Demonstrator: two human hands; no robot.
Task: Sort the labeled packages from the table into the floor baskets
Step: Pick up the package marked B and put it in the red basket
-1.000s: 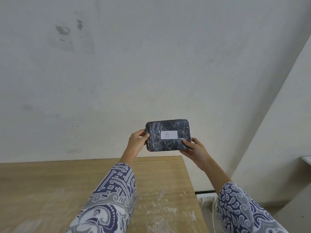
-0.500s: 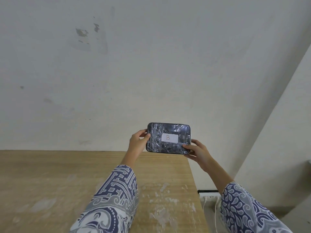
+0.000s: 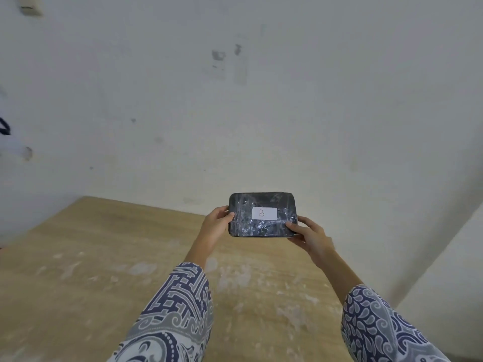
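Observation:
A dark rectangular package (image 3: pixel 262 226) wrapped in shiny plastic is held up above the far part of the wooden table (image 3: pixel 78 270). A white label with the letter B faces me on its front. My left hand (image 3: pixel 217 224) grips its left edge with the thumb on the front. My right hand (image 3: pixel 309 235) holds the lower right corner, thumb on the front and fingers behind. No floor baskets are in view.
The table surface has pale scuffed patches and its right edge runs close to a white wall. A plain stained wall stands behind the table. A second wall or panel (image 3: pixel 449 283) rises at the right.
The view has swung to the left, so more of the table shows and the floor strip at the right is gone. Both hands keep the same hold on the package.

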